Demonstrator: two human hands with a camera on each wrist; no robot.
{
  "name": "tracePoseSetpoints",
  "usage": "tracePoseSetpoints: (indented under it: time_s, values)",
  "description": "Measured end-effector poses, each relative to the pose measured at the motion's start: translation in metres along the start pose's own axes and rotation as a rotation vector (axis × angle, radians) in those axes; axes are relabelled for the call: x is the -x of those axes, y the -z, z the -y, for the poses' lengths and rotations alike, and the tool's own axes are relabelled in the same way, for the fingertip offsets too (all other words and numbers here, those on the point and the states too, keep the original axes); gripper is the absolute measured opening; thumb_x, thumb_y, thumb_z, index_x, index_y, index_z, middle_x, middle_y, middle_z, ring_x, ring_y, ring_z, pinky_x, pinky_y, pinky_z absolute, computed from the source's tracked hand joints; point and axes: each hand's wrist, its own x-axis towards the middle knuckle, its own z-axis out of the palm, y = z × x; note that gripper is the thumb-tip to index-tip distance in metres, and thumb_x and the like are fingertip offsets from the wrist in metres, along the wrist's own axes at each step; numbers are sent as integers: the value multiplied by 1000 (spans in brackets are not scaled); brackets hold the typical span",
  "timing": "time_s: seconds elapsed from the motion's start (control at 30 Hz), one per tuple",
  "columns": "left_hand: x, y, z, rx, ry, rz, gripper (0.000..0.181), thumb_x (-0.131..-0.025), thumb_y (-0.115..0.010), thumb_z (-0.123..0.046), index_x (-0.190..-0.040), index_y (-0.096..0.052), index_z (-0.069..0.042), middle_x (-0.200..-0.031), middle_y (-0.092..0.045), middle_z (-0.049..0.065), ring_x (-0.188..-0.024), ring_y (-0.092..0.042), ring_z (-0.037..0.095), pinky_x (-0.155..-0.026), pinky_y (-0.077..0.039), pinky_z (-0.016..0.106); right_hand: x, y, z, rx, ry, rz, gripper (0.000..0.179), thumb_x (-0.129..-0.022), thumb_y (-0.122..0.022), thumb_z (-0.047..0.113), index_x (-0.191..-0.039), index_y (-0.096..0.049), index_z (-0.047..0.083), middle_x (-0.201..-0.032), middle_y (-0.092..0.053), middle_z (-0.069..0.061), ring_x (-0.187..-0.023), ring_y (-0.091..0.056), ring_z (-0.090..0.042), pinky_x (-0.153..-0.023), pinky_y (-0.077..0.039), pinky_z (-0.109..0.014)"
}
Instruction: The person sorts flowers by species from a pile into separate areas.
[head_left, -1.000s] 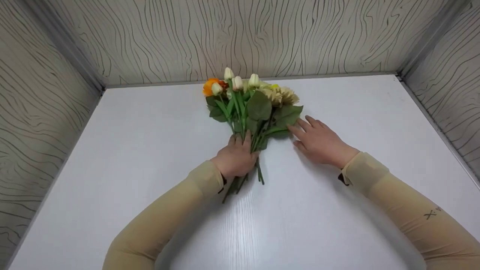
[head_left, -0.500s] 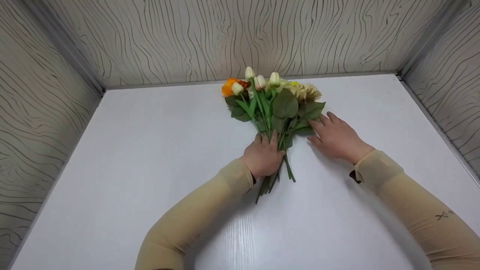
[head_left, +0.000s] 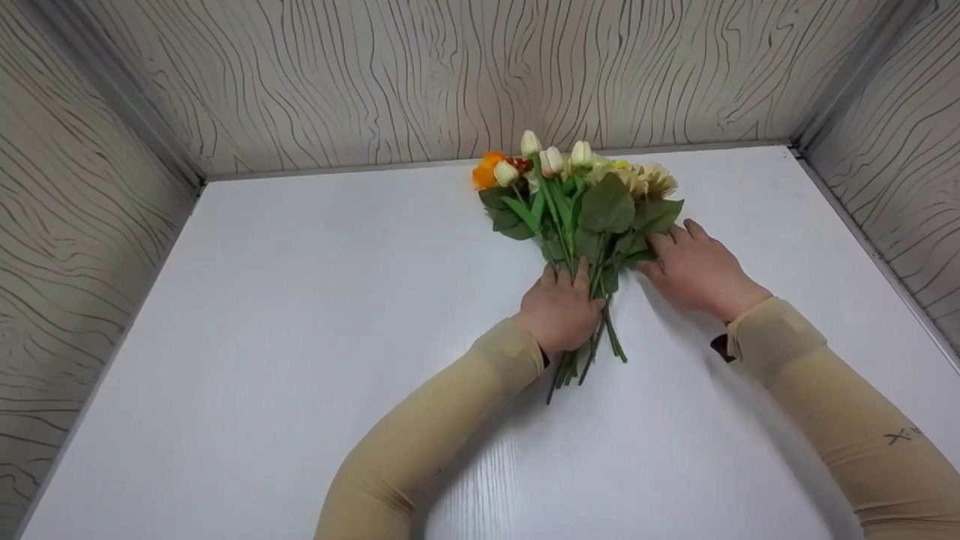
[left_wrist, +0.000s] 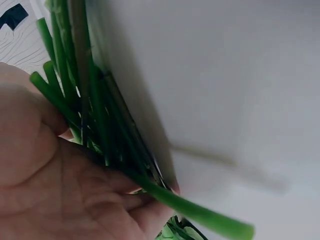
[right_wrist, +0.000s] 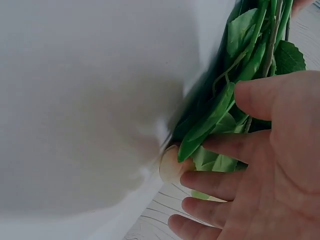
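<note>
A bouquet of flowers (head_left: 609, 204) lies on the white table, with white tulips (head_left: 551, 161), an orange bloom, cream blooms and broad green leaves. My left hand (head_left: 562, 311) rests over its stems (head_left: 611, 330), fingers extended towards the blooms. In the left wrist view, green stems (left_wrist: 102, 120) run across the palm side of that hand (left_wrist: 75, 190), and one cut end sticks out past the fingers. My right hand (head_left: 705, 270) lies at the bouquet's right side, fingertips at the leaves. The right wrist view shows its fingers spread beside a green leaf (right_wrist: 207, 125).
The white table (head_left: 300, 337) reaches back to a panel (head_left: 375, 82) patterned like wood grain. Similar panels (head_left: 67, 262) stand at both sides, with grey posts at the corners. The blooms lie near the table's back edge.
The bouquet has slid to the right across the table, with my left hand on its stems. My right hand has also moved right, staying at the leaves.
</note>
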Motion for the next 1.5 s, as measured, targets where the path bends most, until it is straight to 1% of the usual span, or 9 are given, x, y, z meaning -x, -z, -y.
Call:
tracePoseSetpoints:
  time_s: [0.4, 0.73, 0.9, 1.0, 1.17, 1.3, 1.37, 1.43, 1.5]
  values:
    - [-3, 3, 0, 140, 40, -11, 70, -110, -27, -53, -164, -17, -10, -163, -34, 14, -149, -32, 35, -119, -31, 38, -1, -3, -2, -37, -35, -3, 71, -108, -47, 43, -148, -37, -14, -152, -30, -41, -141, -21, -62, -115, -21, -69]
    - [23, 8, 35, 256, -30, -5, 71, -108, -28, -59, -166, -16, -19, -168, -21, 13, -154, -20, 34, -123, -21, 46, 6, 0, 0, -68, -76, 13, 63, -110, -42, 39, -152, -39, -8, -152, -36, -36, -141, -24, -60, -112, -25, -70]
    - [35, 7, 53, 295, -36, -19, 70, -109, -31, -55, -166, -16, -17, -169, -18, 15, -154, -19, 36, -123, -19, 48, 11, 2, 7, -147, -72, -82, 44, -109, -43, 31, -126, -60, -6, -129, -57, -30, -124, -46, -53, -98, -40, -67]
    - [39, 4, 56, 306, -56, -7, 69, -111, -31, -52, -165, -15, -14, -168, -19, 16, -154, -19, 35, -124, -19, 47, 12, 0, 16, -218, -59, -138, 40, -108, -45, 31, -118, -62, -4, -117, -60, -26, -114, -53, -49, -90, -44, -64]
    - [39, -3, 52, 295, -136, 59, 64, -112, -31, -45, -164, -18, -10, -169, -20, 12, -155, -18, 30, -124, -18, 45, 7, -10, 37, -287, 10, -233, 49, -106, -54, 35, -138, -53, -3, -130, -52, -25, -119, -51, -44, -94, -45, -61]
    - [37, -6, 53, 257, -219, 82, 60, -113, -30, -40, -164, -22, -9, -168, -22, 9, -155, -18, 29, -124, -18, 43, -3, -17, 51, -212, 109, -359, 49, -103, -63, 32, -140, -53, 1, -135, -47, -25, -125, -46, -43, -99, -43, -61]
    - [38, -6, 56, 164, -288, 82, 58, -114, -29, -37, -163, -23, -6, -168, -22, 11, -154, -19, 29, -124, -17, 40, -11, -19, 54, -162, 159, -402, 48, -103, -63, 30, -141, -53, 4, -141, -45, -25, -131, -42, -44, -102, -41, -62]
    - [41, -4, 61, 152, -324, 86, 57, -114, -29, -35, -162, -24, -5, -167, -24, 11, -154, -20, 28, -124, -16, 36, -17, -20, 56, -131, 209, -392, 51, -104, -61, 33, -148, -50, 9, -151, -39, -23, -138, -37, -47, -106, -37, -65]
    - [44, -2, 65, 166, -337, 103, 56, -114, -30, -33, -161, -26, -4, -166, -26, 12, -154, -21, 27, -124, -14, 33, -23, -21, 57, -102, 256, -324, 55, -106, -54, 41, -156, -44, 19, -162, -28, -19, -143, -29, -52, -111, -29, -68]
